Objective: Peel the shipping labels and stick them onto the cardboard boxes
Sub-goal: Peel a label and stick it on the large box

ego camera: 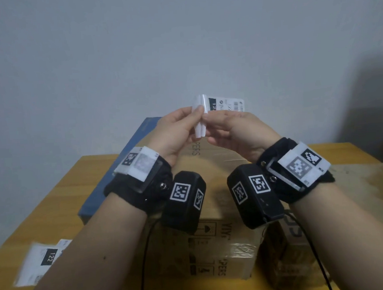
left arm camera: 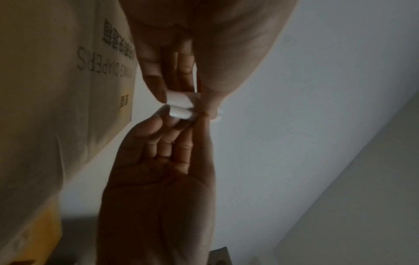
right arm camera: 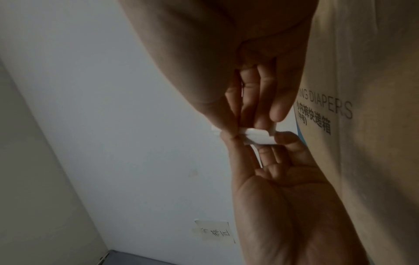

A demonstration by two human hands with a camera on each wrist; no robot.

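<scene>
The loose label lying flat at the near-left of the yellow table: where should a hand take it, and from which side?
Take the loose label at its near-left corner, coming in low from the table edge on the left. It lies flat and that end looks slightly lifted, though blurred. Both the left hand and right hand are pinching the other label.

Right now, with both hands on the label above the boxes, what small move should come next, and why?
Probably keep pulling the hands apart. The left hand pinches the curled white backing and the right hand holds the printed label, which seems only partly separated and still above the cardboard box.
</scene>
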